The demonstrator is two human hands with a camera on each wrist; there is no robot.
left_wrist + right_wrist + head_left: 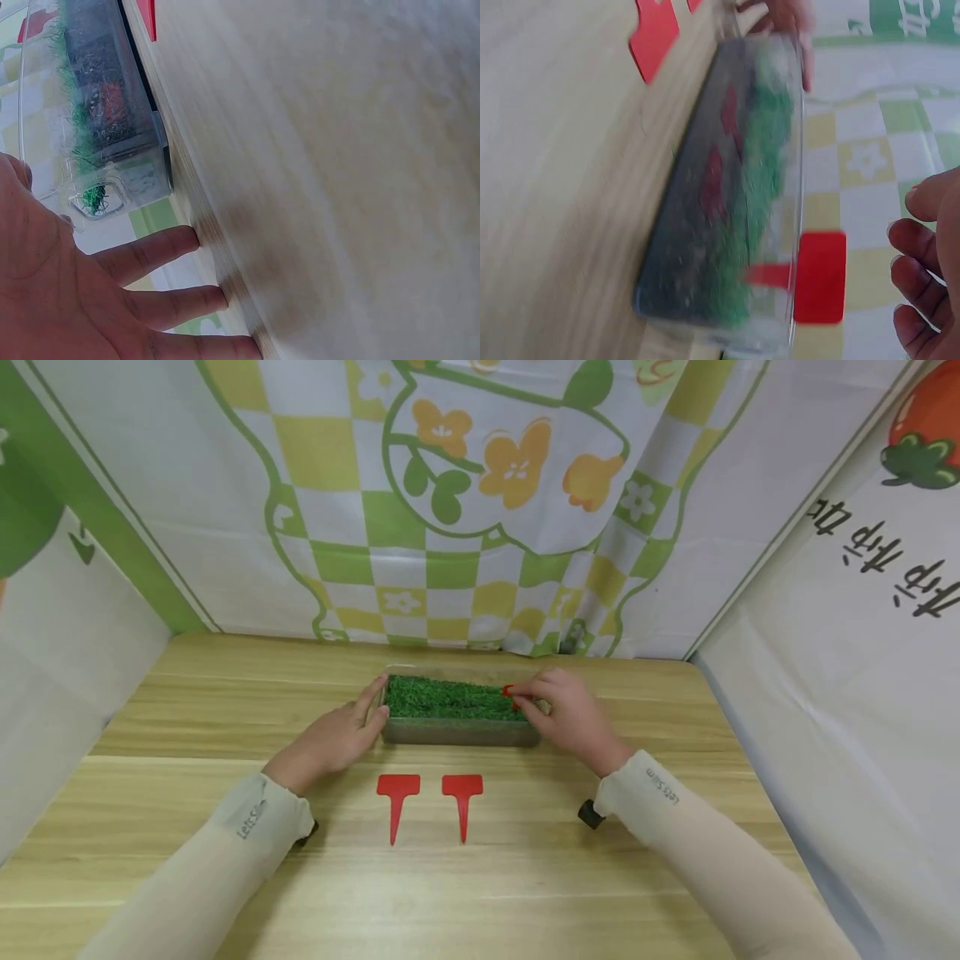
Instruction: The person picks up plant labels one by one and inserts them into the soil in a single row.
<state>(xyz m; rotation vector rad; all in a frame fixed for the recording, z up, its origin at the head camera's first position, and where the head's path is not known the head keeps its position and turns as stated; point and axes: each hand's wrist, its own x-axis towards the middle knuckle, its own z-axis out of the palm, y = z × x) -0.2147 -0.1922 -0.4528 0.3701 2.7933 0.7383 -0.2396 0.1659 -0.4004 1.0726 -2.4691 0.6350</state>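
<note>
A clear plastic planter box (461,732) holds green artificial grass (442,695). At its left end my left hand (337,737) touches the corners with thumb and forefinger; its other fingers (161,251) are straight and spread in the left wrist view. A red T-shaped plant label (821,277) stands in the grass near the right end. Over that end is my right hand (573,714), its bent fingers (915,244) apart from the label in the right wrist view. Two more red labels, the left one (398,785) and the right one (462,785), lie on the table before the box.
The wooden table (420,902) ends at the back against a green and yellow checked cloth (450,568). White printed panels flank it on both sides. Dark wrist devices, such as the right one (591,814), show under both sleeves.
</note>
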